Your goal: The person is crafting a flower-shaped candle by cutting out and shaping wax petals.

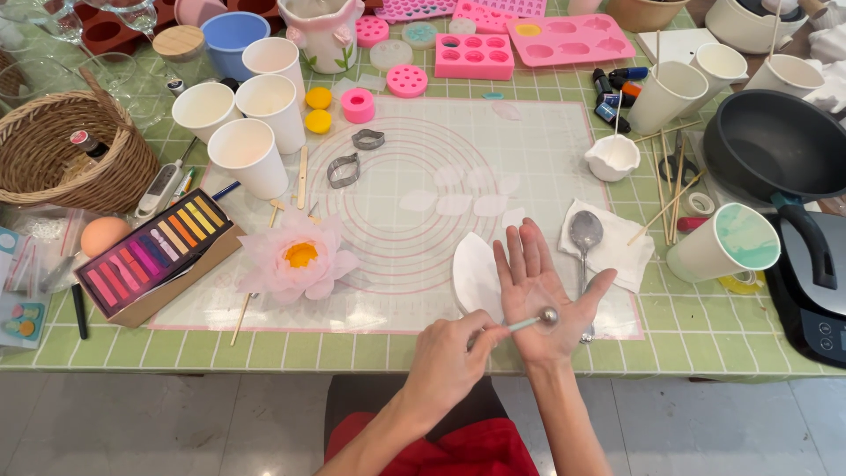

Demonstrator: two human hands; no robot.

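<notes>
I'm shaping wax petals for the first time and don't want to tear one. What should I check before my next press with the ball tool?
1. Ball tool gripped by left hand: ok.
2. Ball resting on right hand palm: ok.
3. Petal between ball and palm: cannot tell.
4. Palm flat and open: ok.
5. Spare petals on mat: ok.
6. Flower clear of hands: ok.

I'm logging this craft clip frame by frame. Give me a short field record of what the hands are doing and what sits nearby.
Left hand: holds a ball-tipped metal tool
Right hand: open, palm up, the tool's ball pressed on a thin translucent petal in the palm
Beside right hand: white petal piece, metal spoon on a napkin
Mat: pink wax flower, two metal cutters, small white petals
Left of mat: pastel box, paper cups
</notes>
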